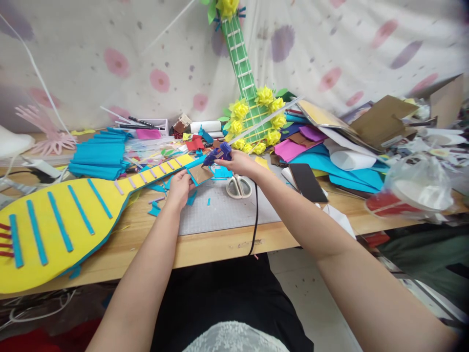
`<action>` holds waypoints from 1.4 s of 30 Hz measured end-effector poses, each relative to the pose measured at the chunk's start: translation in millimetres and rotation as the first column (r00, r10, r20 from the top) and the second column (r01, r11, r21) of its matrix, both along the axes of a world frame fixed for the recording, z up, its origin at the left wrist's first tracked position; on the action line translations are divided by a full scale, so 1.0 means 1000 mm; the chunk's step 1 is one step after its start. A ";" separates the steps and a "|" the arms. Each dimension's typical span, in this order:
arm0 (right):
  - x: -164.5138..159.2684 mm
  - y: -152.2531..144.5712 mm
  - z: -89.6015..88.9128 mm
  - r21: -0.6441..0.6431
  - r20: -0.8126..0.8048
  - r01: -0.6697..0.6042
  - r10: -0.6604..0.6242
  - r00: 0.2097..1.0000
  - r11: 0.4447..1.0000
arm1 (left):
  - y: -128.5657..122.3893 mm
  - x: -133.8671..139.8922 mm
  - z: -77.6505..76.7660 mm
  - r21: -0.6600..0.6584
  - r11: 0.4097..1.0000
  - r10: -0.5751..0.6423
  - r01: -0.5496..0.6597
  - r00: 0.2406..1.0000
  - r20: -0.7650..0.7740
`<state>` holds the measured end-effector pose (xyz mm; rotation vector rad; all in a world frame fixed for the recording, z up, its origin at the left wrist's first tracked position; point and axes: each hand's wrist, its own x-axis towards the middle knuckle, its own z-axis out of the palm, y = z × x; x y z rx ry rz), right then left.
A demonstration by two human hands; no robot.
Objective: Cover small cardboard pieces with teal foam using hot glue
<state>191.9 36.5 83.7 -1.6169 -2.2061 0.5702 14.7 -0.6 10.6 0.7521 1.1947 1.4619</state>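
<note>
Centre of frame: I have the left hand (179,188) pinched on the left edge of a small brown cardboard piece (200,176) with blue margins; the right hand (238,164) is wrapped around a dark blue glue gun (217,154), its nose near the card. My judgement: brace the card, keep fingertips clear of the nozzle, lay thin, even glue. Card flat, stiff-looking; cutting mat (223,215) grey, gridded; at left, a smooth yellow lute-shaped cutout (71,215) with blue strips.
</note>
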 end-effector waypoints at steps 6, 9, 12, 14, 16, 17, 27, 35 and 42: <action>0.019 0.007 -0.006 -0.058 -0.102 0.045 -0.051 0.994 0.997 | 0.000 -0.001 0.001 -0.014 1.000 0.018 -0.018 0.999 0.027; 0.037 0.009 -0.008 -0.067 -0.196 0.062 -0.074 0.978 0.996 | 0.002 -0.001 0.001 -0.021 0.999 0.034 -0.033 0.998 0.058; 0.061 0.012 -0.012 -0.076 -0.275 0.133 -0.149 0.950 0.988 | 0.002 -0.002 0.002 -0.020 0.999 0.049 -0.047 0.996 0.071; 0.079 0.013 -0.017 -0.059 -0.325 0.204 -0.212 0.922 0.977 | 0.003 -0.002 0.002 -0.017 0.998 0.057 -0.056 0.996 0.075; 0.096 0.011 -0.025 -0.075 -0.348 0.321 -0.327 0.879 0.944 | 0.003 -0.001 0.001 -0.008 0.998 0.065 -0.065 0.995 0.076; 0.104 0.010 -0.029 -0.078 -0.326 0.391 -0.394 0.859 0.917 | 0.003 -0.001 0.001 -0.002 0.997 0.071 -0.071 0.995 0.077; 0.134 0.002 -0.068 -0.078 -0.088 0.600 -0.605 0.791 0.796 | 0.005 0.000 -0.001 -0.014 0.993 0.115 -0.114 0.991 0.070; 0.131 -0.002 -0.074 -0.057 0.038 0.546 -0.545 0.837 0.836 | 0.006 0.000 -0.004 0.011 0.994 0.105 -0.107 0.992 0.072; 0.117 -0.051 -0.042 0.184 0.427 0.448 -0.482 0.765 0.875 | 0.006 0.000 -0.004 -0.016 0.995 0.098 -0.097 0.991 0.090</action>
